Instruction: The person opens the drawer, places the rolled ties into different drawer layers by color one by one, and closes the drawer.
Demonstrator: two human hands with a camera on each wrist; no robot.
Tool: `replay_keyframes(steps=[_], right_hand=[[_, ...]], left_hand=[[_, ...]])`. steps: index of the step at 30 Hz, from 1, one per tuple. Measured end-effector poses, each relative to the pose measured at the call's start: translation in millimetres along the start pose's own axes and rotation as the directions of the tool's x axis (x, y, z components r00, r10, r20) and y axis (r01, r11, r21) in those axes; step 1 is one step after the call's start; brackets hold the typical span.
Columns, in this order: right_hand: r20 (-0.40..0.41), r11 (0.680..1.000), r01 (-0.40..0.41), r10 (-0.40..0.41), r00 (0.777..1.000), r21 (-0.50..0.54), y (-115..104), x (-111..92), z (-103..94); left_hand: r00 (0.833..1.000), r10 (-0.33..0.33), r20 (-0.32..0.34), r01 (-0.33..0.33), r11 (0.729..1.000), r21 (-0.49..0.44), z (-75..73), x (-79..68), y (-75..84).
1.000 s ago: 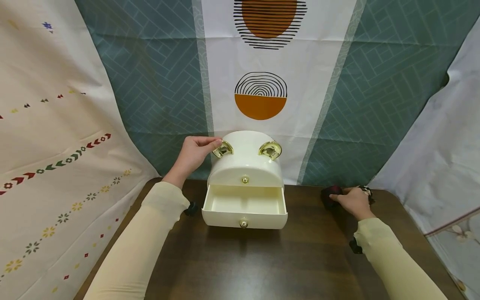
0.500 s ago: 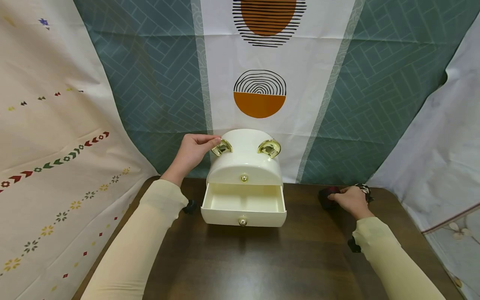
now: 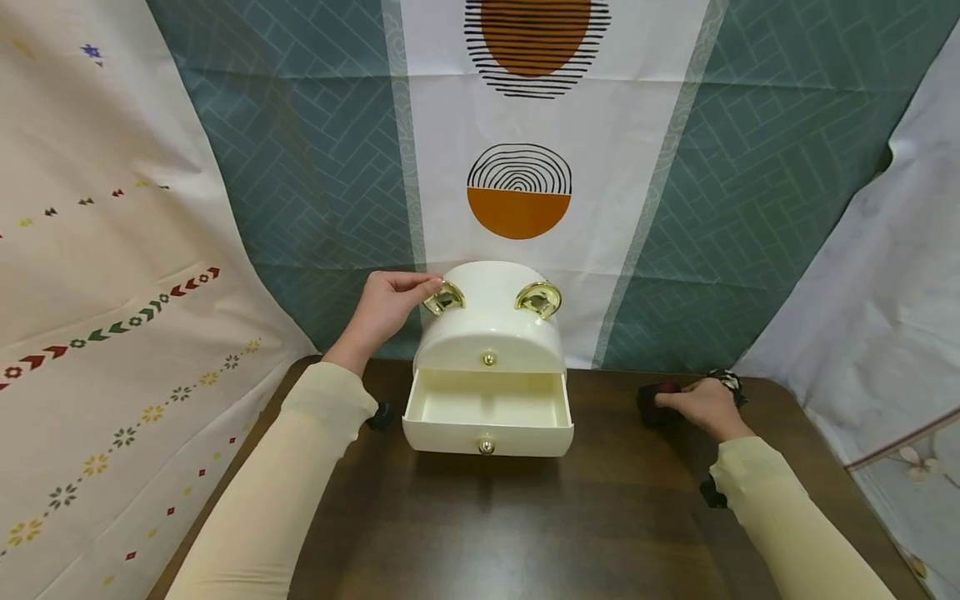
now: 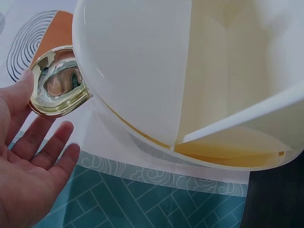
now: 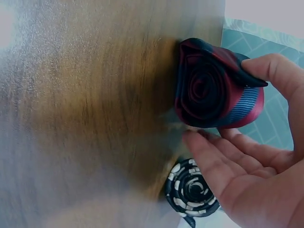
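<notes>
Right hand (image 3: 707, 407) shifted slightly, pinching rolled necktie (image 5: 209, 90).

The dark brown, wood-grained worktop (image 3: 600, 508) has rounded far corners and a pale patch of glare near its middle. Close to its far right corner sits a tightly coiled roll of black-and-white patterned fabric (image 5: 190, 187), one loose end sticking out. Behind the far edge hangs a teal-green cloth (image 3: 780, 242) with a brick-like line pattern and a white central band (image 3: 442, 167), printed with an orange disc (image 3: 536, 37) crossed by black stripes above an orange half-circle (image 3: 519, 217) under black arcs. Along the left edge drapes a cream cloth (image 3: 97, 267) bearing rows of arrows and flowers; along the right edge, a whitish cloth (image 3: 862, 283) with a pale blossom print (image 3: 918, 462).
</notes>
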State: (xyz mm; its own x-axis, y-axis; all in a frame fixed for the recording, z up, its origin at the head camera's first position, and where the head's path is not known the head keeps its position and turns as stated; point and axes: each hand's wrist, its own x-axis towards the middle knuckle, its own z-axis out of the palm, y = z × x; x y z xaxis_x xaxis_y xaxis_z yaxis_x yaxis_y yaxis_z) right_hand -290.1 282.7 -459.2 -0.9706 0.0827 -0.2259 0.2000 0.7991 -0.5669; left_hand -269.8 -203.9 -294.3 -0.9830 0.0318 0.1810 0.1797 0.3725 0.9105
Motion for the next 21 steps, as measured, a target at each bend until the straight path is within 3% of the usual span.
replay_keyframes(steps=[5,12,21], right_hand=[[0.068,0.995,-0.049,0.043,0.997,0.089,-1.3,-1.4,0.1],[0.147,0.963,-0.036,-0.004,0.989,0.267,-24.9,-11.5,-3.6],[0.086,0.970,0.005,-0.026,0.996,0.241,-69.3,-23.4,-8.0]], left_hand=[[1.000,0.003,-0.006,-0.003,1.000,-0.002,0.2,-0.4,0.2],[1.000,0.005,0.001,-0.005,1.000,-0.006,-1.2,-2.5,-0.5],[1.000,0.003,0.004,-0.002,1.000,-0.009,-0.9,-2.9,0.6]])
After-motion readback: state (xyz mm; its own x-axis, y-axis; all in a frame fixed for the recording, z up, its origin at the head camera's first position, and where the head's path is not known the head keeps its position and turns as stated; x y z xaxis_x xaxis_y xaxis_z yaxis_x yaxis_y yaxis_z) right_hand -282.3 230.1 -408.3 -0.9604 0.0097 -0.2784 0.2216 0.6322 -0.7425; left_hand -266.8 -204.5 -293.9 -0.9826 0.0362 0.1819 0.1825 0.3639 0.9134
